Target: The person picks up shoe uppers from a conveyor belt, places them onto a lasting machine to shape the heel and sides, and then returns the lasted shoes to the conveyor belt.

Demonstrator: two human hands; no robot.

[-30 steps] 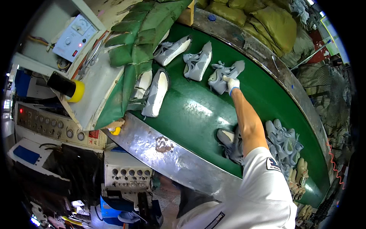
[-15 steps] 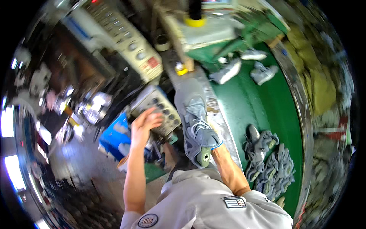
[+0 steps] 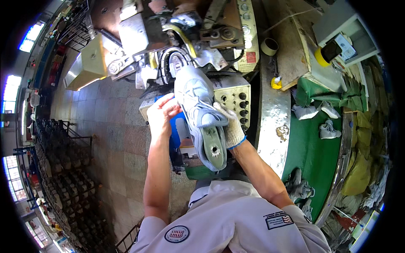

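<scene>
One grey shoe upper on its last (image 3: 198, 114), held toe-forward toward the metal machine head (image 3: 177, 46); green heel end of the last, with one hole, nearest the body. Two hands on it. Right hand (image 3: 230, 128), in a white knit glove with a blue cuff, wrapped around the heel side, fingers curled tight against the upper. Left hand (image 3: 162, 111), bare, partly closed, fingertips touching the left flank of the same shoe near the lacing. Shoe between the two hands, tilted, toe just beside the machine's clamp. One control box with knobs (image 3: 236, 99) directly behind the shoe. Green conveyor belt (image 3: 312, 152) to the right, carrying three loose grey uppers (image 3: 327, 128) at its far end and a small heap (image 3: 299, 189) near the elbow; exact count of the heap not discernible. One tape roll (image 3: 268, 46) on the bench.
</scene>
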